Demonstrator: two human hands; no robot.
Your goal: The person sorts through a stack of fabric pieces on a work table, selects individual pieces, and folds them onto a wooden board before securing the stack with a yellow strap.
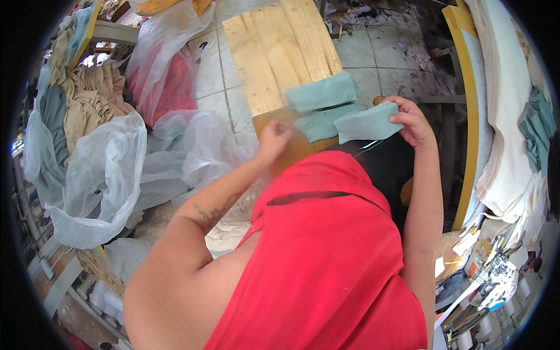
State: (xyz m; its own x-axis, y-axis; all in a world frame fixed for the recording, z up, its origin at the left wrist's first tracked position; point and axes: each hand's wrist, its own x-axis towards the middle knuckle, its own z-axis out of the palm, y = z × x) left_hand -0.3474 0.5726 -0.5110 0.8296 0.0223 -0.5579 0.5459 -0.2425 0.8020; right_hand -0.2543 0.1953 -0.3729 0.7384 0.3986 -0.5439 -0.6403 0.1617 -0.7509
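"Pale green cloth piece (367, 123), out at the near right corner of the plank bench (280, 49), and the right hand (410, 123) has it pinched by one end!"

"And the left hand (275, 137)?"

"Well apart from the right, at the bench's near left side, fingers curled and blurred. Whether anything sits in them, nobody can tell from here."

"What's on the bench?"

"Two more green pieces at its near right end: a farther piece (322, 93) and a nearer piece (325, 123), a narrow dark gap between them. The held one overlaps the nearer in view; contact can't be made out."

"So, which step?"

"Handling a single piece, it seems, with one hand."

"And the next move?"

"Looks to call for a sure grip at that end, the loose end kept flat and clear of the bench's pair, since limp cloth could crease."
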